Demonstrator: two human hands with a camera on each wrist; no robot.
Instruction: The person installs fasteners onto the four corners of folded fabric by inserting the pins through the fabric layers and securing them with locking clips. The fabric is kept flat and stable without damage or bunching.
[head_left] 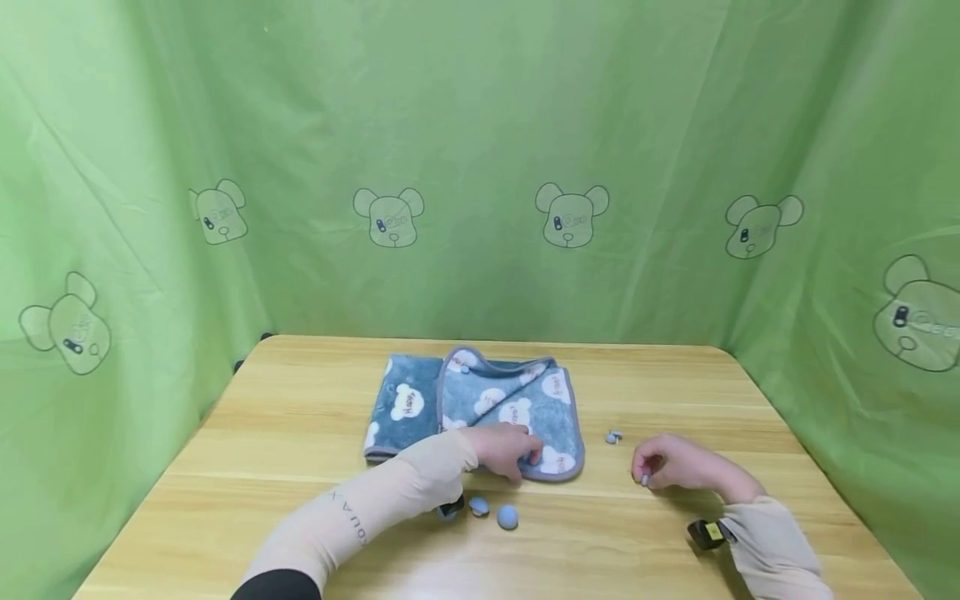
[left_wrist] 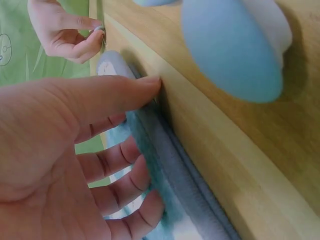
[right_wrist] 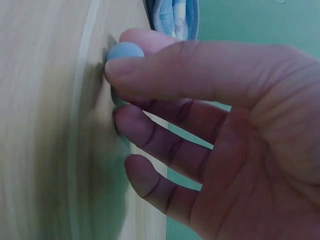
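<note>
A folded teal blanket (head_left: 551, 417) with white bear-head prints and grey trim lies on the wooden table. On its front part rests my left hand (head_left: 504, 448); in the left wrist view the fingers (left_wrist: 117, 162) bend loosely over the fabric and the thumb lies along the trimmed edge. Off to the right, low over the table, my right hand (head_left: 678, 463) pinches a small blue round-headed pin (right_wrist: 125, 50) between thumb and forefinger. A small blue spot (head_left: 465, 368) shows on the blanket's upper left fold.
Small blue pieces (head_left: 613, 437) lie between the blanket and my right hand. Blue domed caps (head_left: 507, 517) sit in front of the blanket, near my left forearm; one (left_wrist: 232, 50) looms large in the left wrist view. Green curtains (head_left: 480, 275) enclose the table's back and sides.
</note>
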